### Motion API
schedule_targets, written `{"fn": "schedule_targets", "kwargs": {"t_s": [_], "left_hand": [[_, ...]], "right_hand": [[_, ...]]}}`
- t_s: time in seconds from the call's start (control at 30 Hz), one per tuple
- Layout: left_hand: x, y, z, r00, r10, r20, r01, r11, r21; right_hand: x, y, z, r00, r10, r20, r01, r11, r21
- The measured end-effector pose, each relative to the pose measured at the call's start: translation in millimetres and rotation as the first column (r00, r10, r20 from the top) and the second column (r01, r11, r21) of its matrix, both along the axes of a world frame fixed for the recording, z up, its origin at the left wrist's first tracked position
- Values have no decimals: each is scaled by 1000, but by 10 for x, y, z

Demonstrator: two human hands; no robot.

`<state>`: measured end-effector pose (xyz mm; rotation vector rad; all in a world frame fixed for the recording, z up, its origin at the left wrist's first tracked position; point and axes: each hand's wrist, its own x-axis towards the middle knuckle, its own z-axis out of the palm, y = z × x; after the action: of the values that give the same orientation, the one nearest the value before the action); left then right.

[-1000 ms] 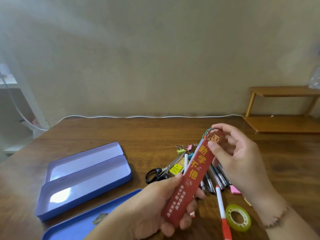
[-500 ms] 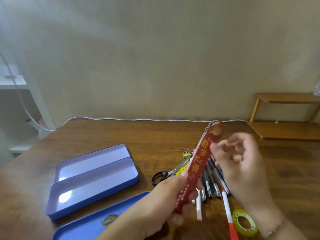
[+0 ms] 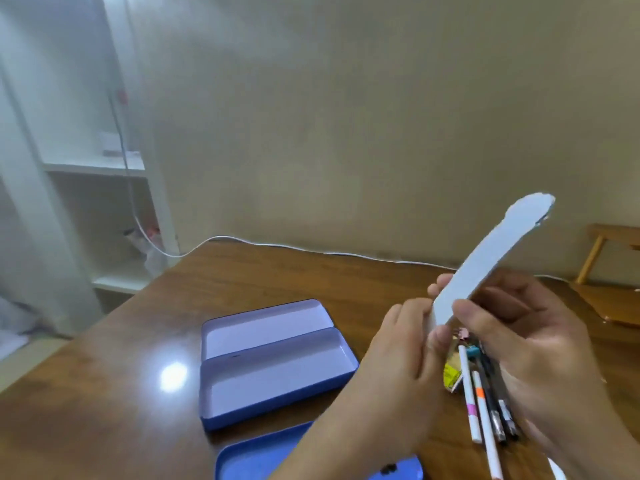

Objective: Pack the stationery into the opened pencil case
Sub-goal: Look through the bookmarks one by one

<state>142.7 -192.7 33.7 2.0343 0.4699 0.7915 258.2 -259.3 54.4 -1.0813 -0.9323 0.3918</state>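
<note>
Both hands hold one long flat card, a bookmark (image 3: 491,268), up in the air above the brown table (image 3: 277,278). Only its plain white side shows. It leans, with its bumpy top end up high and to the right. The left hand (image 3: 398,372) pinches the bottom end of the bookmark with its thumb and fingers. The right hand (image 3: 533,344) curls round the bookmark a bit higher, with the thumb on the front and the other fingers behind.

The open pencil case (image 3: 273,358) lies flat on the table, to the left of the hands. It is light purple and has two long trays side by side (both look bare inside). A blue tin lid (image 3: 263,455) lies nearer, at the bottom edge.

Under the hands lies a small heap of pens (image 3: 485,400), white ones and dark ones, close together. A yellow tag (image 3: 451,373) peeks out beside them, and a small pink clip (image 3: 462,333) sits just below the bookmark.

A white cable (image 3: 311,249) runs along the far edge of the table, by the wall.
</note>
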Motion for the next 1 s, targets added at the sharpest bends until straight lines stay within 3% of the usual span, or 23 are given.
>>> {"fn": "schedule_targets", "kwargs": {"t_s": [0.13, 0.2, 0.23, 0.3, 0.37, 0.43, 0.53, 0.77, 0.87, 1.0], "left_hand": [[-562, 351, 36, 985, 164, -48, -150, 966, 212], [-948, 697, -44, 946, 320, -56, -298, 924, 239], [-1148, 893, -120, 914, 405, -28, -390, 893, 224], [-1506, 1208, -261, 826, 564, 24, -563, 820, 104], [-1698, 1384, -389, 798, 603, 10, -603, 798, -1], [-1737, 1434, -517, 823, 568, -16, -568, 822, -44], [-1705, 1394, -673, 871, 483, -91, -482, 875, 38], [-1650, 1360, -868, 892, 380, -244, -313, 909, 274], [-1635, 1396, -875, 904, 365, -224, -306, 916, 258], [-1610, 1431, -895, 904, 354, -239, -303, 926, 227]], "right_hand": [[-183, 399, 301, 950, 223, 217, -247, 965, 91], [-226, 669, 341, 849, 311, 428, -332, 943, -25], [-248, 816, 314, 757, 354, 549, -330, 933, -147], [-296, 1108, 142, 451, 429, 782, -182, 902, -390], [-374, 1327, -115, 175, 480, 860, -16, 874, -485], [-449, 1450, -349, 42, 531, 846, 78, 843, -533], [-496, 1522, -555, -41, 570, 821, 147, 816, -559], [-704, 1525, -697, -108, 524, 845, 70, 852, -519], [-719, 1564, -751, -103, 533, 840, 123, 844, -521], [-723, 1620, -791, -225, 467, 855, 164, 883, -439]]}}
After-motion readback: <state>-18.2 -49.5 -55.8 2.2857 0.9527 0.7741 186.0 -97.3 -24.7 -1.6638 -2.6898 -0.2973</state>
